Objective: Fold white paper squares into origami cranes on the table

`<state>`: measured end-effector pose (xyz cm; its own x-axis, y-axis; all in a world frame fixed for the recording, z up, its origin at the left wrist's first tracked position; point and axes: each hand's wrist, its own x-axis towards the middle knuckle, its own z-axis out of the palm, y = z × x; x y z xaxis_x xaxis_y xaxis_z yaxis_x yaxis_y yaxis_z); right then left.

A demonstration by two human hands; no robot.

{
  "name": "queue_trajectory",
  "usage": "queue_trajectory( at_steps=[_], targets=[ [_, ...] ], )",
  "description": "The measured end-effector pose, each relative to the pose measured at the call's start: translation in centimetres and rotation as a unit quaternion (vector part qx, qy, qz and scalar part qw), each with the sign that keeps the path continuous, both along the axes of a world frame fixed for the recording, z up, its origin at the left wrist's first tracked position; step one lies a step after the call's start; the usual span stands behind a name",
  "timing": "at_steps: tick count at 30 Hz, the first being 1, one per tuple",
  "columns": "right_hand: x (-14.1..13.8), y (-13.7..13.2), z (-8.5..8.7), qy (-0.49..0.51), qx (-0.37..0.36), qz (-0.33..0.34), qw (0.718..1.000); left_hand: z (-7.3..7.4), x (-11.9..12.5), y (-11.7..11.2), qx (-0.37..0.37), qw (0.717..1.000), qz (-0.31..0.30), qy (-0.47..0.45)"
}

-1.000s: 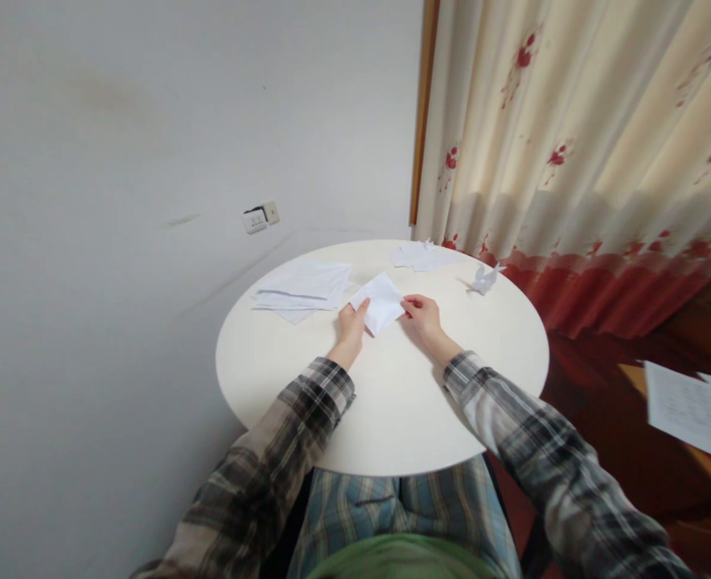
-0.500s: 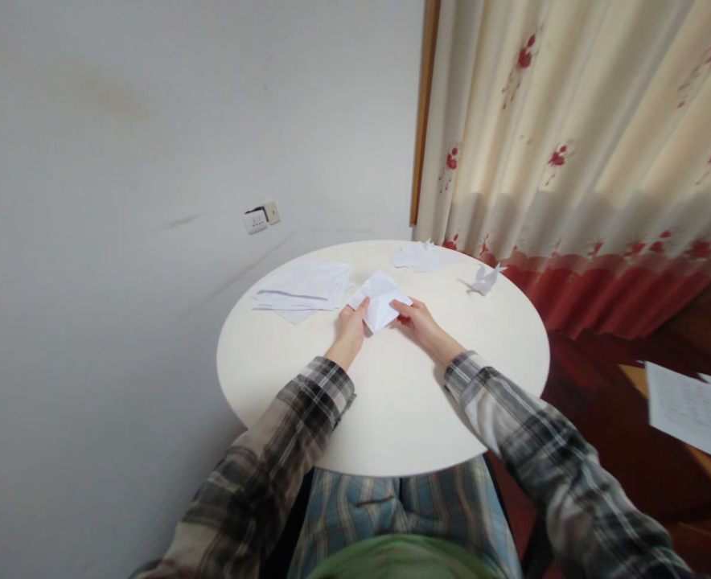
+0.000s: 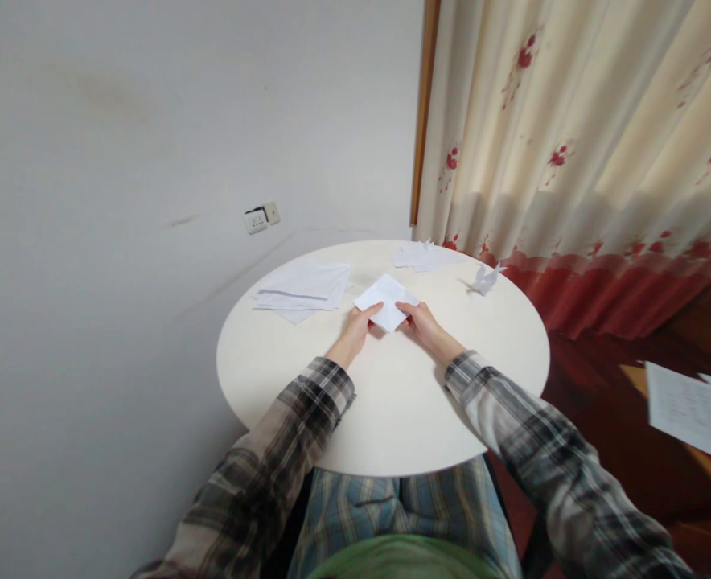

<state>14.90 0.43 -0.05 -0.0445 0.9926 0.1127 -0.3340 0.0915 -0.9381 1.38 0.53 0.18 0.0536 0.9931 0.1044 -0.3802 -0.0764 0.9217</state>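
A small folded white paper square (image 3: 387, 300) lies on the round white table (image 3: 385, 418), turned like a diamond. My left hand (image 3: 361, 324) pinches its near left edge with closed fingers. My right hand (image 3: 423, 322) grips its near right edge the same way. Both plaid sleeves reach in from the bottom of the view.
A loose stack of white sheets (image 3: 302, 289) lies at the table's left back. More folded papers (image 3: 421, 256) sit at the far edge, and a small folded paper crane (image 3: 484, 279) stands to the right. A floral curtain (image 3: 578, 161) hangs behind. Printed sheets (image 3: 693, 412) rest at the right.
The paper has been turned and flattened into a neat diamond between both hands. My right hand has moved left, closer to my left hand.
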Motion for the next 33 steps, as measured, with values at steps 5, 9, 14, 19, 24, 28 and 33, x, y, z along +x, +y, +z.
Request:
queue_trajectory(
  at_steps=[5, 9, 14, 19, 24, 28, 33],
  targets=[
    [0.1, -0.2, 0.1, -0.009, 0.017, 0.002, 1.0, -0.5, 0.0, 0.2, -0.006, 1.0, -0.016, 0.018],
    [0.0, -0.6, 0.2, -0.013, 0.024, 0.005, 1.0, -0.4, 0.1, 0.0, -0.009, 0.999, -0.026, 0.021],
    [0.0, -0.7, 0.3, -0.015, 0.03, 0.011, 0.999, 0.2, 0.3, -0.4, -0.006, 1.0, -0.028, 0.005],
    [0.0, -0.7, 0.4, 0.001, 0.042, 0.021, 0.999, 0.5, 0.4, -0.7, -0.007, 0.999, -0.032, -0.01],
    [0.0, -0.8, 0.6, 0.003, 0.041, 0.026, 0.999, 0.5, 0.4, -0.7, -0.008, 0.999, -0.04, -0.015],
    [0.0, -0.9, 0.7, 0.015, 0.044, 0.035, 0.998, 0.2, 0.4, -0.5, -0.021, 0.999, -0.037, -0.029],
    [0.1, -0.8, 0.6, 0.027, 0.037, 0.04, 0.998, 0.0, 0.4, -0.2, -0.026, 0.997, -0.052, -0.049]
  ],
)
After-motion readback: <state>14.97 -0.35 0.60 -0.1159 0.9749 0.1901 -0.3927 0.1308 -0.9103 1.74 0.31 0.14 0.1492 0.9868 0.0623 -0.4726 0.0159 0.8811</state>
